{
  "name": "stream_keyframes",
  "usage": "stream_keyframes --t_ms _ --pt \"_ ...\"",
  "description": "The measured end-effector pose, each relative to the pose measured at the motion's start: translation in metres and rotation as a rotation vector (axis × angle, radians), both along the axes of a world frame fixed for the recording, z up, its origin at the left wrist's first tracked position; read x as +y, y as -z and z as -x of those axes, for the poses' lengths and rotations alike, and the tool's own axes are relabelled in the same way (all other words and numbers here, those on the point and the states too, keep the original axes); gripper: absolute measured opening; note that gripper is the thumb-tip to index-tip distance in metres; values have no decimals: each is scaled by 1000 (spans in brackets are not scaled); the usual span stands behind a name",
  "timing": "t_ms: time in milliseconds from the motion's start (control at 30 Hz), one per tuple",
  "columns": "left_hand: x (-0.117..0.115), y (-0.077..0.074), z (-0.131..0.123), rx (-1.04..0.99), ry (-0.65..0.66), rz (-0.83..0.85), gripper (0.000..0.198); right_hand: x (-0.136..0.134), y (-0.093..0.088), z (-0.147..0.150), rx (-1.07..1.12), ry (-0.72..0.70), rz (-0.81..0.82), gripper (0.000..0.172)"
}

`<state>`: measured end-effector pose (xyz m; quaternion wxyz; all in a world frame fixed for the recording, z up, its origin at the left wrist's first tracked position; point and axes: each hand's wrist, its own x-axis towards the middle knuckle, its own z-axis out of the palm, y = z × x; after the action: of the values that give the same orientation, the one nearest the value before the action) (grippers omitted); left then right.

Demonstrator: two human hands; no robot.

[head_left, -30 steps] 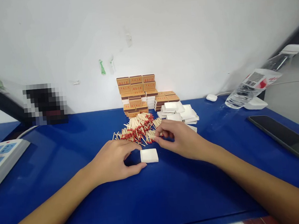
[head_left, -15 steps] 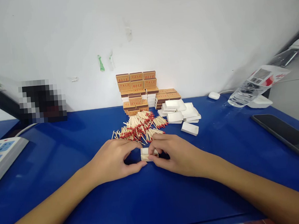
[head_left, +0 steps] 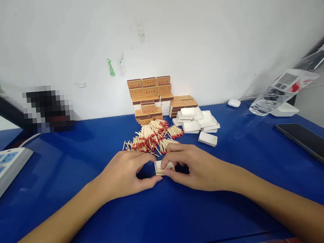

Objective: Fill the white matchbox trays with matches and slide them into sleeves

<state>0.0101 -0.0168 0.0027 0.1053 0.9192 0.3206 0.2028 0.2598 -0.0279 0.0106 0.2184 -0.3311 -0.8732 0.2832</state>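
Observation:
My left hand (head_left: 133,171) is closed on a small white matchbox tray (head_left: 157,163), its forefinger at the far left corner and its thumb at the near side. The tray lies flat, open side up. My right hand (head_left: 186,167) reaches into the tray from the right, thumb and forefinger pinched on a few pale matches (head_left: 160,171). A red head shows beside the thumb; how many matches lie there is hidden by the fingers. Just beyond both hands spreads a heap of loose red-tipped matches (head_left: 152,135).
Orange matchboxes (head_left: 150,91) are stacked against the wall. Right of the heap sit several white trays (head_left: 192,126). A phone (head_left: 311,143), a tilted water bottle (head_left: 272,94) and a white earphone case (head_left: 234,103) are at the right. A power strip (head_left: 11,170) lies at the left.
The matches in my right fingers have gone lower into the tray and lie flatter. My left hand keeps its hold. The whole view has shifted slightly.

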Motion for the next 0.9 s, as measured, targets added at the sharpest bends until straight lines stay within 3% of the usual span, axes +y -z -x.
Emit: stream_keyframes --t_ms 233,467,900 --pt "-3 1 -1 -78 48 -144 24 -3 -1 3 20 -3 115 7" --pt "-2 1 -1 -55 86 -223 24 -3 -4 2 -34 11 104 6" --pt "-2 0 -4 -89 88 -237 21 -3 -5 0 -73 -33 100 11"
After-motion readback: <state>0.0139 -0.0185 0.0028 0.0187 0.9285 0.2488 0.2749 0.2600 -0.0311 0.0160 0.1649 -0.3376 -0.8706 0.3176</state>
